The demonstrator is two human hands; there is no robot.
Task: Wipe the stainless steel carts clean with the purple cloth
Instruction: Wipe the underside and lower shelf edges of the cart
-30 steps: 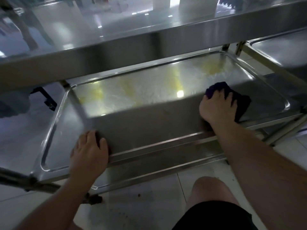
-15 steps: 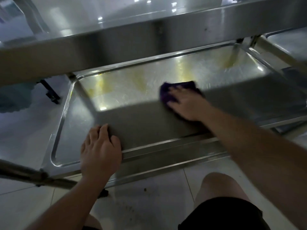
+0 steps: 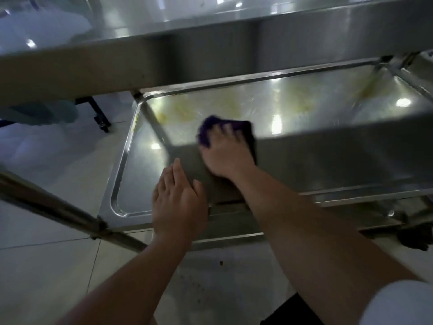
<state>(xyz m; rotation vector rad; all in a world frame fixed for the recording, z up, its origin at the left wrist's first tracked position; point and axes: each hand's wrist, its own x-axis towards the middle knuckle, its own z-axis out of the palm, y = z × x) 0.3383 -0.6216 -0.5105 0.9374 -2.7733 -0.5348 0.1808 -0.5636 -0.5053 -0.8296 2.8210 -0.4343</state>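
Note:
I look down at the lower shelf [image 3: 131, 160] of a stainless steel cart, a shallow tray with a raised rim and yellowish smears near its far side. My right hand [image 3: 225, 156] presses the purple cloth [image 3: 210, 130] flat on the shelf left of its middle, fingers spread over it. My left hand [image 3: 179, 202] rests palm down on the shelf's near rim, holding nothing. The cart's upper shelf [image 3: 210, 50] overhangs the far part of the tray.
A slanted steel frame bar [image 3: 58, 207] crosses the lower left. A second cart's tray [image 3: 421, 76] adjoins at the far right. A black caster [image 3: 417, 238] sits at the right. Pale tiled floor [image 3: 46, 266] lies around, and my knee in dark shorts [image 3: 295, 310] is at the bottom.
My right hand has swept the purple cloth leftward across the shelf, from its right part to left of the middle. My left hand stays on the near rim.

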